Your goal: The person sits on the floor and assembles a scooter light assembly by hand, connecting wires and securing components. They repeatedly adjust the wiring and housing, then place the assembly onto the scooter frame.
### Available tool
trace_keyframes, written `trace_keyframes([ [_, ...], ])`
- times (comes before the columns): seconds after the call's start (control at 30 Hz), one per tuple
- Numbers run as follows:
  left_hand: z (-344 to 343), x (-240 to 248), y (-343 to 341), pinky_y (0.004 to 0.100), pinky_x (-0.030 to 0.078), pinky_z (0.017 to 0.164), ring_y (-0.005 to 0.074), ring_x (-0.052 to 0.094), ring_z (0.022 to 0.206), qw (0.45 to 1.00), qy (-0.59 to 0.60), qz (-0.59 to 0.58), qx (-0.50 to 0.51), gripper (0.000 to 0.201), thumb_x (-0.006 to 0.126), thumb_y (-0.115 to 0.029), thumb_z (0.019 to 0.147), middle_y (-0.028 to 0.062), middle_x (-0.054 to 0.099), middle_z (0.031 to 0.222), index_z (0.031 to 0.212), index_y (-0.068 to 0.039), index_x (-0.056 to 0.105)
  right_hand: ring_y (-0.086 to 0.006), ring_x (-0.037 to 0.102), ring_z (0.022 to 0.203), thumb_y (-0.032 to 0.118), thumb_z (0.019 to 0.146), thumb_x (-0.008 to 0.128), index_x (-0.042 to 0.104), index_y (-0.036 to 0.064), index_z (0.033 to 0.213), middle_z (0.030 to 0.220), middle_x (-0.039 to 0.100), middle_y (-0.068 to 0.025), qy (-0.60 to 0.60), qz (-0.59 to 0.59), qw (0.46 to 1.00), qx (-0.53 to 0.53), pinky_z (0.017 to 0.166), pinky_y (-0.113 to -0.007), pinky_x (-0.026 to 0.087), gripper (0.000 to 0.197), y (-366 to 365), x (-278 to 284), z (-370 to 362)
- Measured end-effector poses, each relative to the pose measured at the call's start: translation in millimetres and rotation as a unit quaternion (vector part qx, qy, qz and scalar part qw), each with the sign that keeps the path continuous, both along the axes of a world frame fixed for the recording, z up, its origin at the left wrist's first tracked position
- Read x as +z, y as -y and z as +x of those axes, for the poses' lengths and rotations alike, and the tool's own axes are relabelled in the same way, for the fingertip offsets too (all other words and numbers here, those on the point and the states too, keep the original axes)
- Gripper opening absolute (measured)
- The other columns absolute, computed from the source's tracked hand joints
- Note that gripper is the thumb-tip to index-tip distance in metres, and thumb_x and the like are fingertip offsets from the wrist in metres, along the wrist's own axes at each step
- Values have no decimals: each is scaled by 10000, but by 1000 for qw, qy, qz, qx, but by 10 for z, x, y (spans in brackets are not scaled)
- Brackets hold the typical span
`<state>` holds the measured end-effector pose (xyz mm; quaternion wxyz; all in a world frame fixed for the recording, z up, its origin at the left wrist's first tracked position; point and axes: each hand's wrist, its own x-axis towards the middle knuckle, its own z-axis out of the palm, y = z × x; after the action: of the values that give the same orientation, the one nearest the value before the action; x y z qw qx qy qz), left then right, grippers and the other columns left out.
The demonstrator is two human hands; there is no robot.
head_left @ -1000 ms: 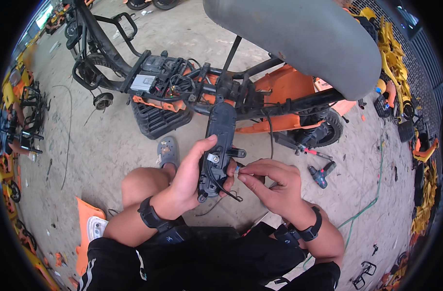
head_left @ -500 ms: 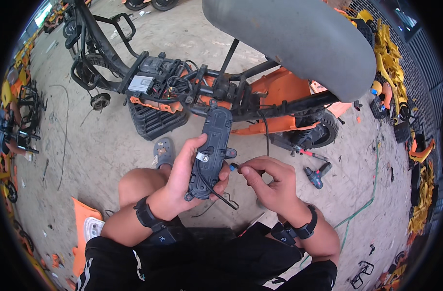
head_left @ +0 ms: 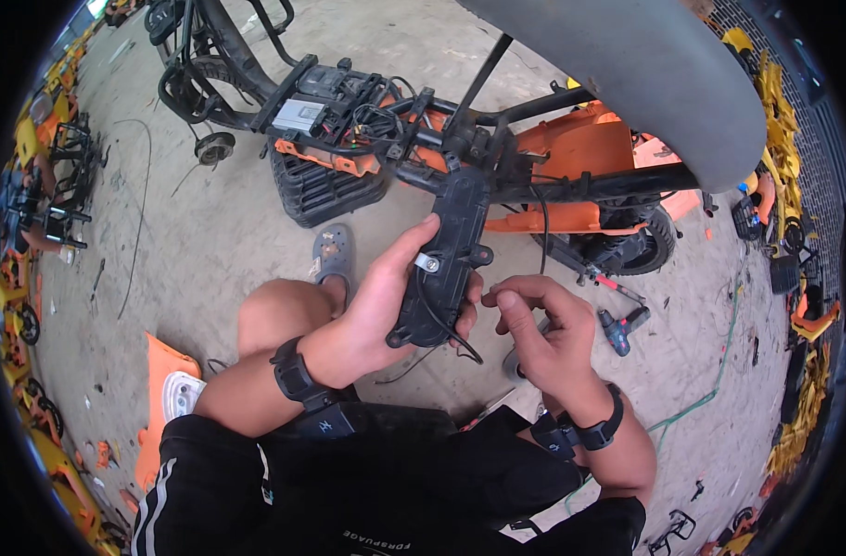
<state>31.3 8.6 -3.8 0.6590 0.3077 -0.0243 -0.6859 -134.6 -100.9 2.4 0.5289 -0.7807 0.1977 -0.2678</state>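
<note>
My left hand [head_left: 378,295] is wrapped round a long black plastic housing [head_left: 453,227], held upright and slightly tilted. A small metal clip with a screw [head_left: 427,263] sits on the housing's face. From there a black cable [head_left: 438,320] loops down past its lower end. Just right of the housing is my right hand [head_left: 559,335], its fingers curled and the thumb close to the forefinger. Whatever the right fingertips may pinch is hidden. Beyond the housing stands a stripped scooter frame [head_left: 594,192] with exposed wiring [head_left: 378,122] and a silver box [head_left: 298,115].
A grey fender-like panel [head_left: 645,79] overhangs the frame. A cordless drill [head_left: 622,329] and a red-handled tool [head_left: 619,289] lie on the concrete floor. A green cord [head_left: 701,403] runs along the right. Yellow parts [head_left: 782,139] are heaped by the wall. Below the frame is a black crate [head_left: 325,185].
The scene has shifted right and up in view, the housing with it. The small blue-tipped piece at my right fingertips no longer shows. My left hand keeps its grip.
</note>
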Motion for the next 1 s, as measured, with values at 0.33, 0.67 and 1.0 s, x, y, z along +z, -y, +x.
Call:
trace_keyframes([
  [0.33,-11,-49,33,349,532,581,279,663,646,999,18,-40,30,620,270,-558,1038,152,660,891,1161,-36,580,-135,651,673,6,865,726,732,7,981,906,722,-92,14,-91,996,14,592,-241,504,116,60,38,6],
  [0.67,-7,3,24,358,536,588,284,638,603,1000,14,-8,26,650,270,-568,1035,170,647,801,1126,-1,575,-235,699,709,7,782,773,736,36,945,829,709,-79,86,-193,975,74,554,-307,524,170,44,26,-1],
  [1.0,-3,52,3,373,451,394,261,592,525,999,-35,23,-4,657,301,-636,998,129,583,748,1117,-33,535,-231,673,710,-20,692,779,723,20,963,910,688,-77,103,-267,955,78,561,-317,525,279,-16,83,-49],
])
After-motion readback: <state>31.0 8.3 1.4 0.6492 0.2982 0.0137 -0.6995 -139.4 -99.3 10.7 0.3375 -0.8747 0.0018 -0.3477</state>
